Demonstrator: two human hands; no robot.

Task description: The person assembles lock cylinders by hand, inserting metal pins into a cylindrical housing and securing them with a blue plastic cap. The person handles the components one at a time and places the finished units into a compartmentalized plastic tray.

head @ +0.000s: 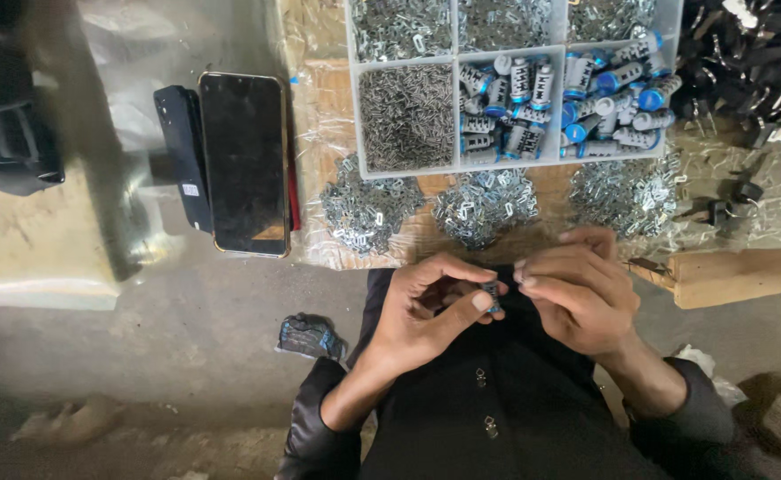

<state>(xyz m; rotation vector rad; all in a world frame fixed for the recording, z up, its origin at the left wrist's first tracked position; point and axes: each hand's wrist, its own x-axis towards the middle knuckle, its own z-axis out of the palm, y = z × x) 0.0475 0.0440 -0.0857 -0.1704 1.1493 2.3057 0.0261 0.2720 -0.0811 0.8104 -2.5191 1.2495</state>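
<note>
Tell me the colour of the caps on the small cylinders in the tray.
Blue caps on silvery cylinders, seen in the head view.

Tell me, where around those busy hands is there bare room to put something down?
Bare grey floor lies left of the left hand, below the phone and beside the small dark packet. Ahead of both hands it is crowded: three piles of metal clips and the compartment tray. A wooden block fills the side by the right hand.

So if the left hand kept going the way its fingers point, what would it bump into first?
Probably the right hand. The left hand points right, holding a small cylinder that already nearly meets those fingers; depth is unclear.
</note>
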